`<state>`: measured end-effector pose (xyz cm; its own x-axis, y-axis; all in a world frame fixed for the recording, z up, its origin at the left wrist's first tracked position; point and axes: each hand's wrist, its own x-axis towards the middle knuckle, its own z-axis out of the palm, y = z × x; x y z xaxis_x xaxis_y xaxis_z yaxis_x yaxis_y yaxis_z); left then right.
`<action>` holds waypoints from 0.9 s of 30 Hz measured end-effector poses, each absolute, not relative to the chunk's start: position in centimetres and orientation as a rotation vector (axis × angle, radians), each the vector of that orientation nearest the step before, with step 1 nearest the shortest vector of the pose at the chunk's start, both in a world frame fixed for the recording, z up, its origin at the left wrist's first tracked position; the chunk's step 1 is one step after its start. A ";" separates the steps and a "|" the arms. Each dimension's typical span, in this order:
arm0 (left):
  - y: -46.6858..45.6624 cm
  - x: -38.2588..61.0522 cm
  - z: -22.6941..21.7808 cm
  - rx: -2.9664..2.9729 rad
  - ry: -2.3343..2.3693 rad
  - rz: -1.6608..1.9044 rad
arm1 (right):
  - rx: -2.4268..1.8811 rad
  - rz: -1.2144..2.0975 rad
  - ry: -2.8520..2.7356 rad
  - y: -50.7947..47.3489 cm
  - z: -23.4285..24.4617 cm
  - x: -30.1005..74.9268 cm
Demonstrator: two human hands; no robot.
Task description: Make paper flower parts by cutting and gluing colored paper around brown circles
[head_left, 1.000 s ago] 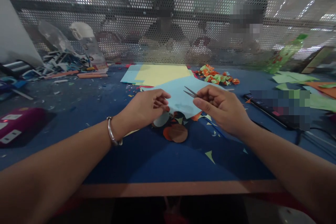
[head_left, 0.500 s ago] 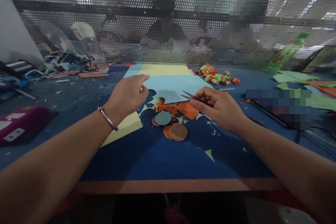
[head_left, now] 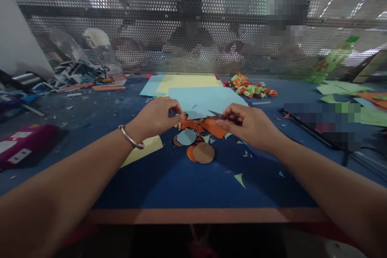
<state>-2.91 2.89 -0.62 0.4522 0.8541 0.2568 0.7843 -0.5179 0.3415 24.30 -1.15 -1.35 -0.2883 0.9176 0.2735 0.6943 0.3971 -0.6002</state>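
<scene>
My right hand is closed around small scissors, blades pointing left over the scraps. My left hand is curled, fingertips pinching at orange paper scraps near the front edge of a light blue sheet that lies flat on the blue table. Cut paper circles lie just in front: a blue one and a brown one over an orange one. A yellow sheet lies under my left wrist.
More blue and yellow sheets lie farther back. Crumpled orange and green paper is at the back right, green sheets at the far right. A magenta device sits left. A perforated screen separates people beyond.
The blue sheet that was held up a second ago now lies flat. My left hand reached forward, then drew back to the scraps. My right hand lowered a little with the scissors.
</scene>
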 end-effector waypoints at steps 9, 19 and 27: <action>1.0 -2.8 0.2 2.414 1.303 0.241 | -1.634 0.187 -2.438 -1.4 -1.1 24.0; 0.3 -1.3 -0.7 1.766 1.119 0.641 | -1.659 -0.019 -2.538 -2.0 -1.0 23.6; -0.6 0.3 -0.9 1.214 0.989 0.862 | -1.357 -0.377 -2.436 -3.3 -0.9 23.3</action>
